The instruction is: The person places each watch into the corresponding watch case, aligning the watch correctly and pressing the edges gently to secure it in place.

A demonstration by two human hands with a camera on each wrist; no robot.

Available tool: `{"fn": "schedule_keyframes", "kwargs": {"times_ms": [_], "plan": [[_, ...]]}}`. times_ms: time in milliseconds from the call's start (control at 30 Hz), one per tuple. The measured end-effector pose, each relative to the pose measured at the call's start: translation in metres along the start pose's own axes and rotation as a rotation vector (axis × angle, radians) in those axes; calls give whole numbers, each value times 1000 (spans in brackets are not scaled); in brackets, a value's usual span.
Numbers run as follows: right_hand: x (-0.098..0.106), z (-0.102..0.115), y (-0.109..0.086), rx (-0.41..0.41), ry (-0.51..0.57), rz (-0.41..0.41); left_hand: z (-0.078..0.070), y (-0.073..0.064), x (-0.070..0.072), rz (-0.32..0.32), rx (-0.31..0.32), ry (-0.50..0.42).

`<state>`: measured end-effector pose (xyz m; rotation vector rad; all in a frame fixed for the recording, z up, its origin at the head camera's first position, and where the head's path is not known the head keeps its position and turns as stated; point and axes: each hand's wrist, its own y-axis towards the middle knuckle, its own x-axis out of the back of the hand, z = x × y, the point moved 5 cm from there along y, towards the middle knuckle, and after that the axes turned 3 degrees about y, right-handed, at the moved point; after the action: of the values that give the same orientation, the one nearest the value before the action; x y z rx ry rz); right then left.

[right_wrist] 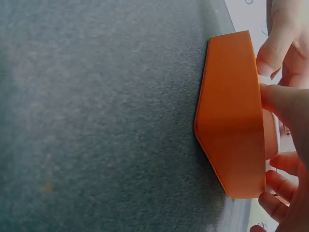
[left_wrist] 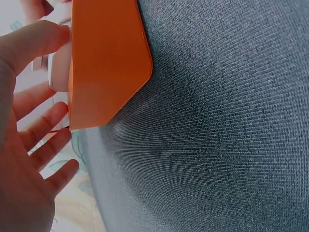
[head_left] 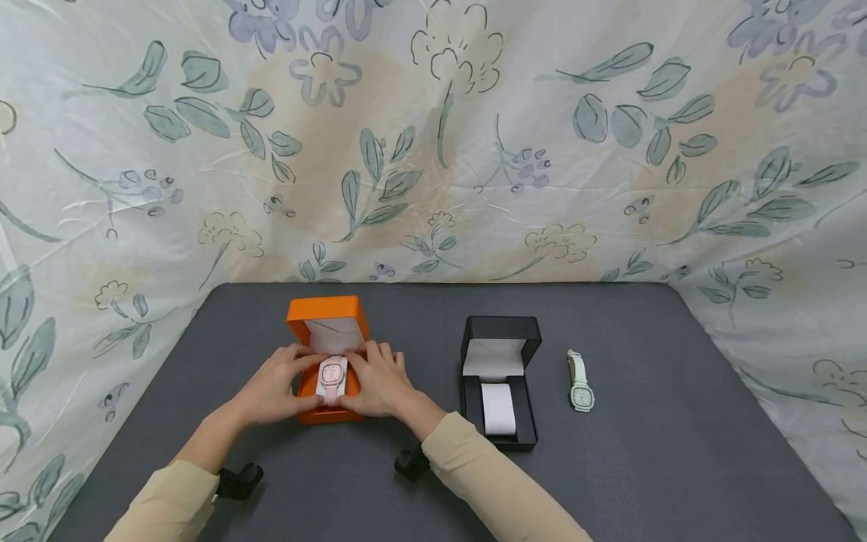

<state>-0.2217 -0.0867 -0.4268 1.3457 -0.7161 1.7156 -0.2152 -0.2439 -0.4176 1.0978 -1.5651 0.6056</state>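
A pink wristwatch [head_left: 332, 373], wrapped round a white cushion [left_wrist: 60, 71], sits in the opened orange box [head_left: 327, 308] on the left half of the table. My left hand [head_left: 273, 385] holds the cushion from the left, thumb near the front and index finger at the back. From the right, my right hand [head_left: 383, 380] holds it the same way. In the wrist views the cushion stands partly above the orange wall, and the fingertips of both hands meet it. The box's wall hides the cushion's lower part.
Right of my right hand stands an opened black box [head_left: 502, 328] with a white cushion [head_left: 498, 409] inside. Farther right, a pale green wristwatch [head_left: 581, 385] lies on the dark grey table [head_left: 677, 452]. A flowered cloth [head_left: 433, 188] hangs behind the table.
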Motion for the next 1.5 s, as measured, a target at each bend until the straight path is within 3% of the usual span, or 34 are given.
{"fn": "schedule_keyframes", "kwargs": {"times_ms": [333, 600, 900, 1100, 1267, 1500], "plan": [[7, -9, -7, 52, 118, -46, -3, -5, 8, -8, 1, -16], [28, -26, -7, 26, 270, -193, 2, -10, 28, -16, 57, -96], [51, -40, 0, -37, 425, -270, 12, -11, 56, -191, 88, -161], [62, -42, 6, -63, 493, -290, 18, -8, 73, -295, 190, -198], [68, -42, 11, -85, 511, -253, 26, -2, 76, -298, 297, -258], [73, -41, 17, -107, 553, -200, 35, 11, 71, -302, 374, -369]]}}
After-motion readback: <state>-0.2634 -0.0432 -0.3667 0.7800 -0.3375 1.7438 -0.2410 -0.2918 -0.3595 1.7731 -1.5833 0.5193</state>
